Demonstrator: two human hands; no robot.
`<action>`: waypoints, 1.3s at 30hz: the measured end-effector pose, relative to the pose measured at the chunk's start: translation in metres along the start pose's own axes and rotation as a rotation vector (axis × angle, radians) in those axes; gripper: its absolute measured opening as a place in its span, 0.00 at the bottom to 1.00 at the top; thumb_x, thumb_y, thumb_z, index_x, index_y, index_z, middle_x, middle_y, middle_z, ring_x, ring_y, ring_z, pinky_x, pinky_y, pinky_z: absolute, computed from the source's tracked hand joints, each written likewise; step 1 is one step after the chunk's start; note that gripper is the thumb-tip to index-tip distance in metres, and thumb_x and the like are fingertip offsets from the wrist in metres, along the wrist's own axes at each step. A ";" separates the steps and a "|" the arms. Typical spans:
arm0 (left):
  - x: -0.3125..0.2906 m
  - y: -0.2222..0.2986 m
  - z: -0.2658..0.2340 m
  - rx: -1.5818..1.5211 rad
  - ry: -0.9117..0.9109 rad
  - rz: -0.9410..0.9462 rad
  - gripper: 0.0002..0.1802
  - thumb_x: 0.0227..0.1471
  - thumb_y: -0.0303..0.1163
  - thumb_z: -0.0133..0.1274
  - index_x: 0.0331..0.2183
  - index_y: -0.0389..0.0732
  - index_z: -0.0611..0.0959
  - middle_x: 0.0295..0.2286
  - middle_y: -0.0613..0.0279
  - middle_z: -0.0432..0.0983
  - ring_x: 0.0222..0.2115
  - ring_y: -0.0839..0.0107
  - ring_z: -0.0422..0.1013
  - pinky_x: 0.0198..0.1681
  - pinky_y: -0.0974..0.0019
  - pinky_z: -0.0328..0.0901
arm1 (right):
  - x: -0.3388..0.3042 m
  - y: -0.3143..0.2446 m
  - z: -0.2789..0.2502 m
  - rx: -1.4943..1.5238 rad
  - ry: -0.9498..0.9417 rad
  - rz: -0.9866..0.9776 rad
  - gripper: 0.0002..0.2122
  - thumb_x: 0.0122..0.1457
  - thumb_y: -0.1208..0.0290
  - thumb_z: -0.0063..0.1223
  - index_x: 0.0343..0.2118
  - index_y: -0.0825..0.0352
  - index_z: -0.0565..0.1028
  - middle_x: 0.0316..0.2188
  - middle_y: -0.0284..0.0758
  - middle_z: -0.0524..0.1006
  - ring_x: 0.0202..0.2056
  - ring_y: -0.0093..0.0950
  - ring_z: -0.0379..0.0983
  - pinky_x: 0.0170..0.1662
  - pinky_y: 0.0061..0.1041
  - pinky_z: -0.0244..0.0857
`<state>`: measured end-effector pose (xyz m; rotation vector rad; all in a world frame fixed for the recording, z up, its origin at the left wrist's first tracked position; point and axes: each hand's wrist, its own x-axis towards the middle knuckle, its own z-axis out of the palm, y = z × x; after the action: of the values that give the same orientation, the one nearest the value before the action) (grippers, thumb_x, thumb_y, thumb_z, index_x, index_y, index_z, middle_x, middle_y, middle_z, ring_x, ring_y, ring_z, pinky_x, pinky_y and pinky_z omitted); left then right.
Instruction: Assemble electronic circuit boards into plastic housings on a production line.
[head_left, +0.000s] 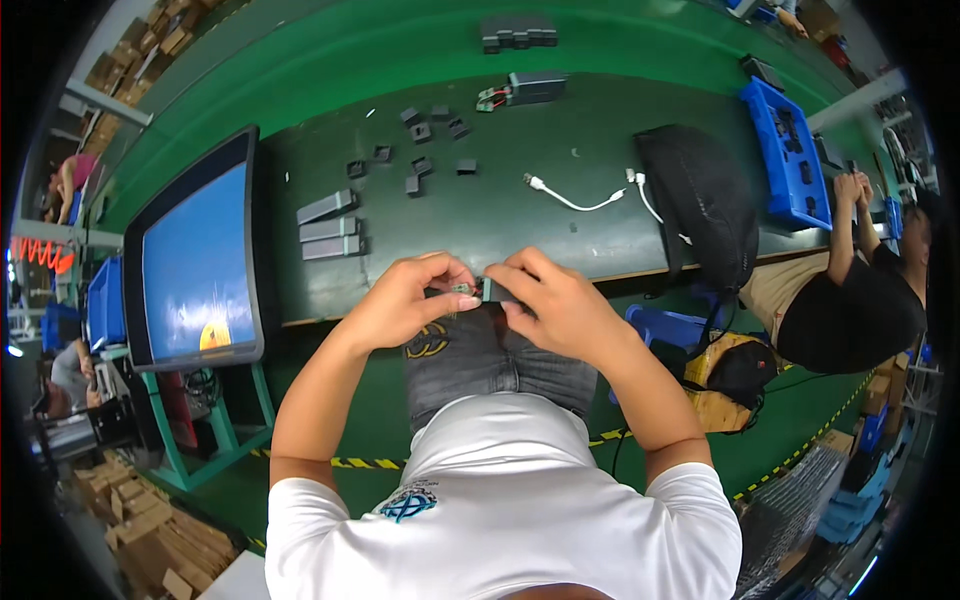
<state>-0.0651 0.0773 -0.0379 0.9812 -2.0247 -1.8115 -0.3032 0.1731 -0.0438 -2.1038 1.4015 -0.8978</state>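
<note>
Close together at the table's near edge, both my hands are above my lap. My left hand [398,302] is closed, thumb and fingers pinching a small green circuit board [462,288]. In my right hand [562,304] is a dark grey casing [489,290] with a pale green end, mostly covered by the fingers. The casing's end faces the board, and whether the two are joined I cannot tell. Several long grey casings [332,229] lie side by side beyond my left hand. Farther off, small dark square caps [421,131] are scattered over the green table [540,140].
A large screen [200,262] stands left of the table. White cables [575,198], a black bag [697,190] and a blue bin [812,190] are to the right. Grey blocks [537,87] with red wires lie at the back. A co-worker [850,310] sits at the right.
</note>
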 end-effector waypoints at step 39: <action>-0.001 -0.012 0.002 -0.183 0.338 0.503 0.24 0.54 0.12 0.63 0.53 0.32 0.80 0.53 0.47 0.78 0.55 0.59 0.76 0.61 0.56 0.72 | 0.019 -0.024 -0.008 0.198 0.368 -0.033 0.15 0.53 0.79 0.70 0.45 0.68 0.81 0.33 0.37 0.81 0.25 0.26 0.75 0.25 0.23 0.68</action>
<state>-0.0615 0.0792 -0.0496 0.6015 -1.6725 -1.4207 -0.2887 0.1645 -0.0174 -1.8835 1.3830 -1.4315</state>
